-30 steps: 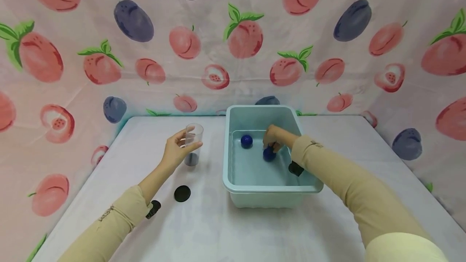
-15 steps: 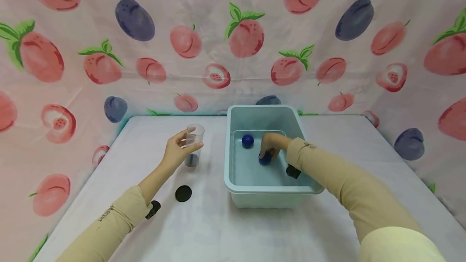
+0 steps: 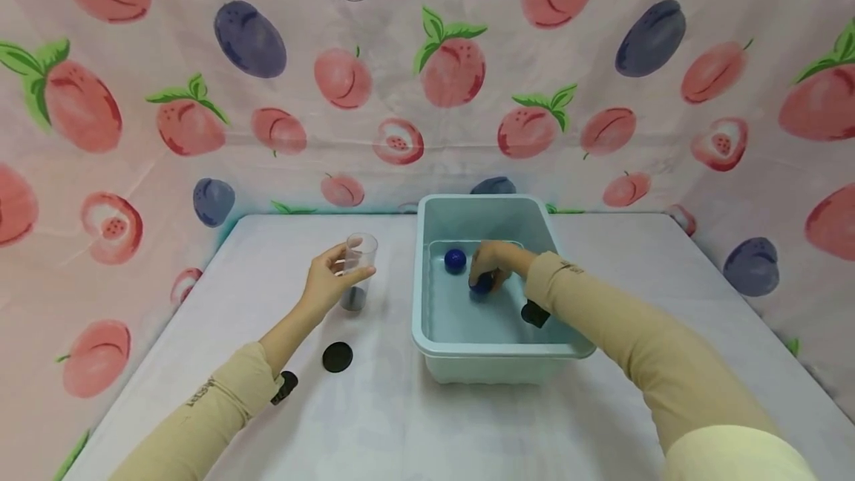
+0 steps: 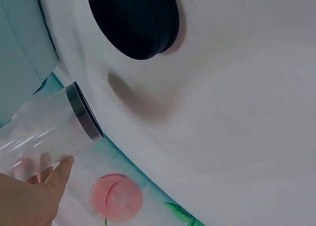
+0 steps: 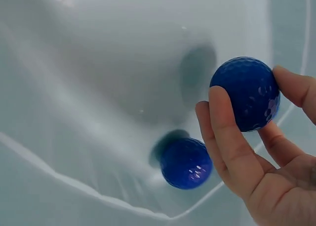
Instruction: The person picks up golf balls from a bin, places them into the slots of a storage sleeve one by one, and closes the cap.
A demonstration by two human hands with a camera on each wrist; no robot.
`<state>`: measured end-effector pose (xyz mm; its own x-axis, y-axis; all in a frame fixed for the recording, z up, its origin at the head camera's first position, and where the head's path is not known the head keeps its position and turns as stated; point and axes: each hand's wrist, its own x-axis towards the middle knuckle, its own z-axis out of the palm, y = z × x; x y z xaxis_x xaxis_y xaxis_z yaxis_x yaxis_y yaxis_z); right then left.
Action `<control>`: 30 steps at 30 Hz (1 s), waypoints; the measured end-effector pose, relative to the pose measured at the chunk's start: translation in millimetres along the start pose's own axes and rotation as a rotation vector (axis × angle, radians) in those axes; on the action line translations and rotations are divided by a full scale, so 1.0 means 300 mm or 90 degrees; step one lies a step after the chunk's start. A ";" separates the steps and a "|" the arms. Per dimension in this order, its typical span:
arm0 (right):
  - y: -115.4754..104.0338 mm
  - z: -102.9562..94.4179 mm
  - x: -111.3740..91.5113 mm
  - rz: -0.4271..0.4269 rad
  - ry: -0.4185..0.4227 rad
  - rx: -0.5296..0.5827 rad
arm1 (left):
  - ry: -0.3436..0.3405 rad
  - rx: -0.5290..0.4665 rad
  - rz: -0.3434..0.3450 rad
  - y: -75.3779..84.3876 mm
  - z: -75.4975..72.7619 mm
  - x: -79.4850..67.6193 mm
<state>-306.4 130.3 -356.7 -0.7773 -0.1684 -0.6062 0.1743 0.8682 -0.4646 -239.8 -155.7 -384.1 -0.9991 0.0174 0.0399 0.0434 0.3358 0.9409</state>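
My left hand (image 3: pixel 326 282) grips a clear cylinder (image 3: pixel 361 252) with a dark band at its lower end. It is held upright above the white table, left of the bin, and its top looks open. The left wrist view shows my fingers along the cylinder's clear wall (image 4: pixel 42 137). My right hand (image 3: pixel 496 260) reaches into the pale blue bin (image 3: pixel 501 349). Between thumb and fingers it pinches a blue golf ball (image 5: pixel 247 95), raised off the bin's floor. A second blue ball (image 5: pixel 186 164) lies on the floor near the first, toward the far left (image 3: pixel 456 261).
A round black lid (image 3: pixel 337 356) lies on the white table (image 3: pixel 374 429), nearer me than the cylinder. The bin's raised walls surround my right hand. A fruit-print cloth (image 3: pixel 394 95) hangs behind the table.
My right hand has shifted slightly left inside the bin, with the golf ball moving along in its fingers. The left hand and cylinder hardly moved.
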 end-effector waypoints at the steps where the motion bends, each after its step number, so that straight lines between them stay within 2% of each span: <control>1: -0.007 -0.004 -0.021 -0.010 0.001 0.007 | 0.000 0.000 -0.002 -0.002 0.002 -0.001; 7: -0.023 -0.042 -0.083 -0.071 0.002 0.057 | 0.004 0.021 0.002 0.004 0.010 -0.001; 13: -0.018 -0.092 -0.101 -0.109 0.001 0.119 | 0.001 0.030 0.017 0.024 0.009 0.018; 22: 0.000 -0.136 -0.108 -0.114 -0.027 0.250 | -0.027 0.053 0.006 0.035 0.012 0.039; 30: -0.023 -0.146 -0.120 -0.136 -0.038 0.340 | -0.030 0.073 0.039 0.059 0.027 0.059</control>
<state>-306.1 150.9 -303.5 -0.7958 -0.3537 -0.4916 0.3103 0.4591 -0.8325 -256.6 -141.9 -369.4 -0.9934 0.0840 0.0785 0.1076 0.4388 0.8921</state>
